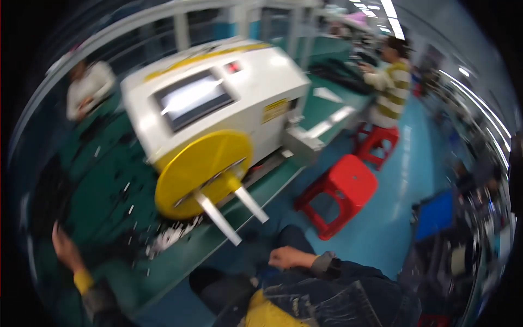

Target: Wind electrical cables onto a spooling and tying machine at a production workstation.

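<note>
Right now the left hand [66,249] is out over the near-left part of the green table [188,255], fingers loosely extended, nothing visible in its grasp, and just beside it lies a dark bundle [52,191], blurred but probably cable, well within that arm's reach; meanwhile the right hand [287,257] sits low by the thigh, fingers curled in, perhaps simply resting, and whether anything is tucked inside cannot be told; up front, the white machine [267,71] stands along the table, its screen [196,101] tilted, likely for easy reading, and its yellow disc [188,163] faces the person, two flat metal arms [218,218] jutting past the table edge, presumably to keep them accessible, with white scraps [169,237] scattered near the disc and a red stool [348,188] off to the right
</note>
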`<action>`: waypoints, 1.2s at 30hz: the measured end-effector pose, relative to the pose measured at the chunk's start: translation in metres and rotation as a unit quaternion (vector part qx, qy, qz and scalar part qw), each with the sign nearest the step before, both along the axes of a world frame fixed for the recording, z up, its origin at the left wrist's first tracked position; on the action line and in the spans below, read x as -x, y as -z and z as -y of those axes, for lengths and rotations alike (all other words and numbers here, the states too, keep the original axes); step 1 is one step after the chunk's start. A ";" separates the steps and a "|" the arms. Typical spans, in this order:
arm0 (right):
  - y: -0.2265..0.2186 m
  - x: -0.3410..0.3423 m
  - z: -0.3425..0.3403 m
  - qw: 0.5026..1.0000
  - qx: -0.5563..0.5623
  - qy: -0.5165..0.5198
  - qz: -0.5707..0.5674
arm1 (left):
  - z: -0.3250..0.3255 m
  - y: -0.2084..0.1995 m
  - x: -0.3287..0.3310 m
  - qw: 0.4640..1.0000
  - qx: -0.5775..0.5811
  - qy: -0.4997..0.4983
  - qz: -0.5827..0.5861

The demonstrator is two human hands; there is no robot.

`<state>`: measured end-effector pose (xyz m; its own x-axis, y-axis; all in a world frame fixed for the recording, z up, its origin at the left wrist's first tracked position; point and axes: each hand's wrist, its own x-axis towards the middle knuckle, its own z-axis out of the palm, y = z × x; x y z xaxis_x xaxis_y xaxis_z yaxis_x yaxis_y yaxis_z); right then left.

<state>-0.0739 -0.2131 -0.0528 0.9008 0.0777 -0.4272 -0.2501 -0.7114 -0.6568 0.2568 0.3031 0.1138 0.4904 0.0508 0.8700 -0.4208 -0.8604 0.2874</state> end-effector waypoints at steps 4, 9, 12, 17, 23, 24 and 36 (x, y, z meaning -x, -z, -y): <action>0.021 0.013 0.012 0.988 -0.144 0.049 0.036 | 0.083 -0.037 0.068 0.997 -0.008 0.019 0.070; -0.072 -0.016 -0.011 0.963 -0.257 0.051 0.065 | 0.108 -0.028 0.146 0.993 -0.006 0.097 0.071; -0.114 -0.019 -0.037 0.925 -0.335 0.078 0.162 | 0.117 -0.028 0.189 0.989 -0.051 0.115 0.083; -0.145 -0.001 -0.051 0.884 -0.259 0.038 0.388 | 0.158 -0.012 0.232 0.973 -0.149 0.158 0.075; -0.122 0.007 -0.036 0.857 -0.019 -0.072 0.510 | 0.185 0.013 0.254 0.981 -0.081 0.168 -0.058; -0.121 0.007 -0.034 0.843 0.013 -0.081 0.532 | 0.197 0.014 0.255 0.979 -0.081 0.179 -0.062; -0.166 -0.061 0.015 0.702 0.064 0.044 0.708 | 0.321 -0.043 0.234 0.914 -0.036 0.383 -0.131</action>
<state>-0.0127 -0.2276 0.1129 0.4274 0.0374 0.9033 0.5431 -0.8094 -0.2234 0.0224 -0.0183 0.1569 0.5501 -0.4471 0.7053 -0.8322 -0.3636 0.4185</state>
